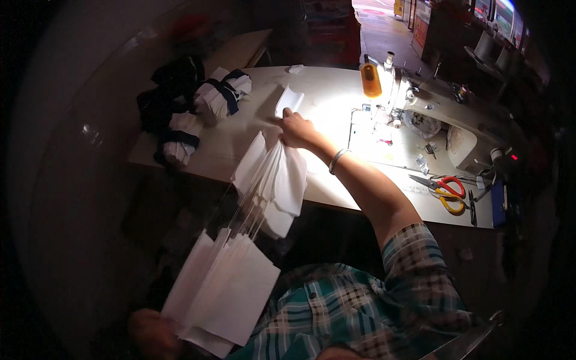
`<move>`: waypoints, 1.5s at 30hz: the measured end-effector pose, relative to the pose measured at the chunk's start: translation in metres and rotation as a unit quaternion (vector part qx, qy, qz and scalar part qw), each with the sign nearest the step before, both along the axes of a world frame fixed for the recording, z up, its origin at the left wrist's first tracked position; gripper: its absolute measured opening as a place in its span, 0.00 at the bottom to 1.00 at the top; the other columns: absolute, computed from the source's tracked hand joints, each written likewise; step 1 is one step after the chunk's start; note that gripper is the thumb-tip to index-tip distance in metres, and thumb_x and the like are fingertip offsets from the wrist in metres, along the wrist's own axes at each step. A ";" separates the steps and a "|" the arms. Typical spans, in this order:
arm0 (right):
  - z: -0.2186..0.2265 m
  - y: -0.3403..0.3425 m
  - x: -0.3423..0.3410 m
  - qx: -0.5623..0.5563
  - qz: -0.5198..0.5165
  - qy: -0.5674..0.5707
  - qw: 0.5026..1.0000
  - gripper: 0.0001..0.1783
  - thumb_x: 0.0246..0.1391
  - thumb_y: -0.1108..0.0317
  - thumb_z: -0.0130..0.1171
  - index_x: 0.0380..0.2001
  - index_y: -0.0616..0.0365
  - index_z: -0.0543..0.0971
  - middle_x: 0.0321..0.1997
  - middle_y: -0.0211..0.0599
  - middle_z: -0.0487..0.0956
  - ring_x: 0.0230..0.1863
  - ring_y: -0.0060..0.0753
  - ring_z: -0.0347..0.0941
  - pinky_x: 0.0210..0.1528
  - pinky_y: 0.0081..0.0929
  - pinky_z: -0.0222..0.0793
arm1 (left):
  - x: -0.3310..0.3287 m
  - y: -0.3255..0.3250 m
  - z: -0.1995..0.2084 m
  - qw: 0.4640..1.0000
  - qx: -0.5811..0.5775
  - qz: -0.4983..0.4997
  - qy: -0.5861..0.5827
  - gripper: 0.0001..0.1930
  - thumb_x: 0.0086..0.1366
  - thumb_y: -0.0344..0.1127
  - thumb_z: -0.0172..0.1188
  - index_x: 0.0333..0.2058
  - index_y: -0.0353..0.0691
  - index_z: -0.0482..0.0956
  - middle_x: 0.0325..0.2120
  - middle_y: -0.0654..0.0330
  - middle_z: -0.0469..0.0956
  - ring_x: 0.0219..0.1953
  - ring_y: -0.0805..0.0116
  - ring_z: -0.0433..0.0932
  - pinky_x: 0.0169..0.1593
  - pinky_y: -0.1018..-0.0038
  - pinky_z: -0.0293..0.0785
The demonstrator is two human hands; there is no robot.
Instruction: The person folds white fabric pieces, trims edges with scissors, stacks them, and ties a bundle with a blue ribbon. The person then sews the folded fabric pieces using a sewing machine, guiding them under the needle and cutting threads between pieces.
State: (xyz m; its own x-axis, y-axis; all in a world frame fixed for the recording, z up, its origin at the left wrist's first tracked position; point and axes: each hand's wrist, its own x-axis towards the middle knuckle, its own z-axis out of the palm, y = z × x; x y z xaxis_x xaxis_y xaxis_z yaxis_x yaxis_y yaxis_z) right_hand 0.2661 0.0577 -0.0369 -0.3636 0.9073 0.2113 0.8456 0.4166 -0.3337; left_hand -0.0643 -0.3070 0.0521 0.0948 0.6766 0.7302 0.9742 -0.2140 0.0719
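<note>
My right hand point(297, 129) reaches over the sewing table, fingers closed on the top of a bunch of white fabric pieces point(291, 180) that hangs past the table edge. Long threads run from this bunch to a second stack of white fabric pieces point(231, 294) low on the left. My left hand point(155, 333), blurred and dark, grips the lower end of that stack. Just beyond my right fingers a small folded white piece point(290, 101) lies on the table.
A lit sewing machine point(444, 114) stands at the right, beside an amber bottle point(371, 81). Scissors with red and yellow handles point(451, 195) and black snips point(472, 208) lie near the front edge. White bundles tied with dark strips point(219, 96) sit at the left.
</note>
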 end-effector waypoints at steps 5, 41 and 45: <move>-0.014 -0.015 0.010 0.088 -0.049 0.070 0.992 0.15 0.62 0.59 0.54 0.31 0.56 0.85 0.34 0.48 0.80 0.46 0.50 0.74 0.41 0.43 0.73 | -0.039 0.006 0.012 0.934 0.005 0.354 0.045 0.18 0.77 0.40 0.40 0.55 0.38 0.74 0.50 0.51 0.76 0.51 0.60 0.76 0.55 0.67 0.72; 0.005 -0.254 0.208 0.155 -0.190 0.504 0.828 0.11 0.59 0.70 0.55 0.24 0.58 0.68 0.28 0.29 0.65 0.28 0.23 0.63 0.33 0.23 0.63 | 0.046 0.401 -0.071 0.944 0.158 -0.270 0.100 0.15 0.73 0.43 0.46 0.41 0.38 0.75 0.40 0.55 0.76 0.42 0.60 0.76 0.48 0.65 0.73; -0.068 -0.156 0.223 0.107 -0.158 0.736 0.650 0.10 0.67 0.67 0.51 0.36 0.61 0.79 0.35 0.24 0.76 0.36 0.17 0.69 0.40 0.18 0.65 | -0.013 0.310 -0.081 0.974 0.174 -0.147 0.007 0.20 0.70 0.51 0.51 0.48 0.40 0.73 0.40 0.56 0.76 0.41 0.61 0.77 0.45 0.66 0.76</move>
